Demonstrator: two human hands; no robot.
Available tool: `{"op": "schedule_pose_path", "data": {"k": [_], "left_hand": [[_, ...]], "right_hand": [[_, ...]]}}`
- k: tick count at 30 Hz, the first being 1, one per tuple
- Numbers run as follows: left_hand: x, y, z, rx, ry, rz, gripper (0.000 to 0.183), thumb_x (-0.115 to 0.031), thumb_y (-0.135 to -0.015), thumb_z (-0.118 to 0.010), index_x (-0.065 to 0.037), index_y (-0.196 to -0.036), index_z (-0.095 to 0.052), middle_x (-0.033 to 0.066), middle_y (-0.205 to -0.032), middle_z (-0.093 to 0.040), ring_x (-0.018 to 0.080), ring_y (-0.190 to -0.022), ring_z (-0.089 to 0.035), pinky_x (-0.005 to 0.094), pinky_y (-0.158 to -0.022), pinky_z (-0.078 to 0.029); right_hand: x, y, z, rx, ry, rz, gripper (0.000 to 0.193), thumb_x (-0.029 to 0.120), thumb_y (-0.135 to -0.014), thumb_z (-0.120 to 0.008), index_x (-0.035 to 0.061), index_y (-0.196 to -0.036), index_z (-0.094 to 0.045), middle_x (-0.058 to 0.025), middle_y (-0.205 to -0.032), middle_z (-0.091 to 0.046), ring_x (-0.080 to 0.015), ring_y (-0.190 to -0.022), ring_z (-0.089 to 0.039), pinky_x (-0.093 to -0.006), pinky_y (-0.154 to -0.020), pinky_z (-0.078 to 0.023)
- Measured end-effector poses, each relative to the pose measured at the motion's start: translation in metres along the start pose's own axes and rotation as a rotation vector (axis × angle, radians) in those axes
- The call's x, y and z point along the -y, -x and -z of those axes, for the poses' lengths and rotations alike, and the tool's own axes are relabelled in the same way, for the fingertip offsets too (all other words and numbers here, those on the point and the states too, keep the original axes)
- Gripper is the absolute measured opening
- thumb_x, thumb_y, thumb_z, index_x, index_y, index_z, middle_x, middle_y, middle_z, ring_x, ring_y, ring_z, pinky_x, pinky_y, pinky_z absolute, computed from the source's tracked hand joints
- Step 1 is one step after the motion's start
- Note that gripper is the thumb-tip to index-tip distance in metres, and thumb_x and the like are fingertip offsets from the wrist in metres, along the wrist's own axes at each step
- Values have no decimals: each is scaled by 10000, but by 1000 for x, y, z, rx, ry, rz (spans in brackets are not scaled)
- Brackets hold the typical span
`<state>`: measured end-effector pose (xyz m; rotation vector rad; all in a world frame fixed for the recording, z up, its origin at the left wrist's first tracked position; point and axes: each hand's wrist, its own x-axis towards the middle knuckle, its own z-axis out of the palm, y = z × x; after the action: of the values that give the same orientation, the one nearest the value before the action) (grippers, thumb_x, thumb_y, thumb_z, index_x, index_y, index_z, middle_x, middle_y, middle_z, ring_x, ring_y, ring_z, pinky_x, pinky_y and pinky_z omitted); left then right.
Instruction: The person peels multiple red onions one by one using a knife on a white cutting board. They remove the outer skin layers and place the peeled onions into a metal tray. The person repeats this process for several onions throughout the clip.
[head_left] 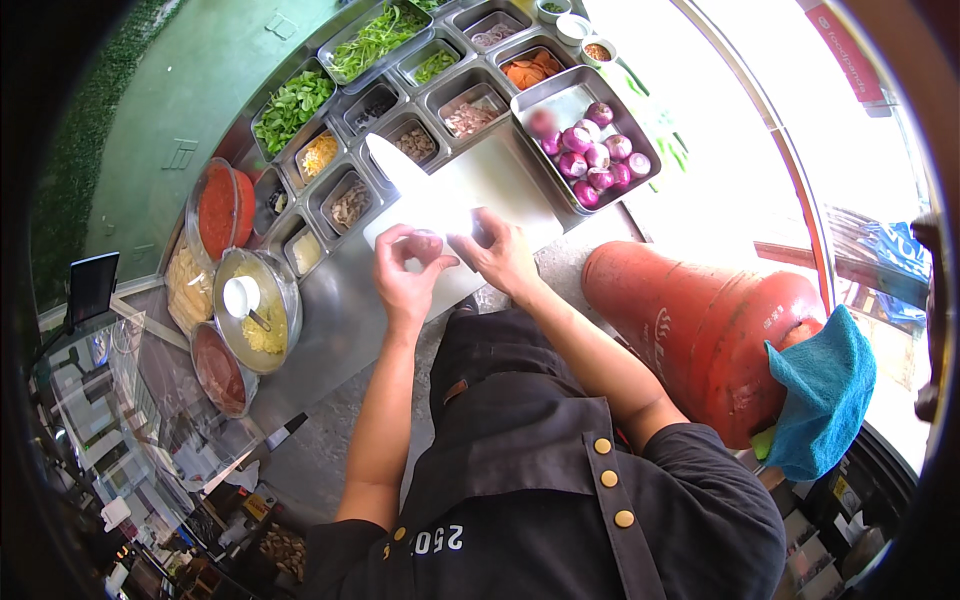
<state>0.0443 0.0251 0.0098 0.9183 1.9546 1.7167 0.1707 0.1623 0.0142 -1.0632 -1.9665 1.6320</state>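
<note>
A small red onion (424, 244) is pinched in the curled fingers of my left hand (402, 275), above the near edge of a white cutting board (520, 195). Beside it, my right hand (507, 262) is closed on a knife; its handle is hidden in my grip. The broad knife blade (402, 176), bright with glare, slants away to the far left over the board. Whether its edge touches the onion I cannot tell. Right of the board, a metal tray (565, 103) holds several red onions (598, 160).
Metal pans of leafy greens (295, 108), shredded cheese (319, 153) and chopped meat (470, 118) line the far side. Left are bowls of red sauce (222, 208) and yellow shreds (265, 335). A red gas cylinder (690, 320) with a blue cloth (822, 395) lies close to my right arm.
</note>
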Motion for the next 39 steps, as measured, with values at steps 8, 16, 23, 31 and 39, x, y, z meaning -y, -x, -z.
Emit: {"op": "schedule_pose_path", "data": {"k": [8,16,23,31,39], "left_hand": [[0,-1,-3,-49,-74,-142,722,123,-719,-1000,-66,-1269,-572,74,-1160,-715,142,-913,-729,304,-796,-620],[-6,-5,-3,-55,-257,-213,695,24,-677,-1052,-76,-1214,-624,77,-1179,-705,199,-969,-729,357,-774,-580],[-32,-11,-7,-41,-507,-388,688,-55,-602,-1091,-60,-1153,-679,134,-1189,-718,293,-1066,-714,407,-806,-571],[-27,-9,-5,-62,-560,-255,569,-51,-692,-1043,-49,-1158,-717,100,-1148,-711,254,-986,-721,419,-773,-568],[-24,-8,-1,-107,-577,-269,580,-82,-708,-1052,-68,-1220,-780,84,-1200,-722,211,-930,-717,354,-748,-568]], "right_hand": [[3,4,3,-28,-14,59,463,423,-964,-879,20,-1170,-783,-129,-781,-717,-256,-678,-697,-417,-669,-553],[8,7,10,-15,-7,49,483,433,-955,-890,19,-1177,-780,-141,-813,-749,-264,-720,-742,-419,-695,-578],[2,3,5,-91,23,102,568,470,-919,-926,-24,-1150,-768,-151,-798,-742,-268,-716,-739,-418,-687,-579],[-5,8,4,5,-69,147,576,464,-887,-967,-17,-1133,-767,-92,-731,-676,-178,-641,-643,-365,-619,-514],[-18,11,20,86,-73,18,532,401,-952,-934,4,-1245,-736,-38,-893,-770,-111,-783,-697,-331,-723,-561]]}}
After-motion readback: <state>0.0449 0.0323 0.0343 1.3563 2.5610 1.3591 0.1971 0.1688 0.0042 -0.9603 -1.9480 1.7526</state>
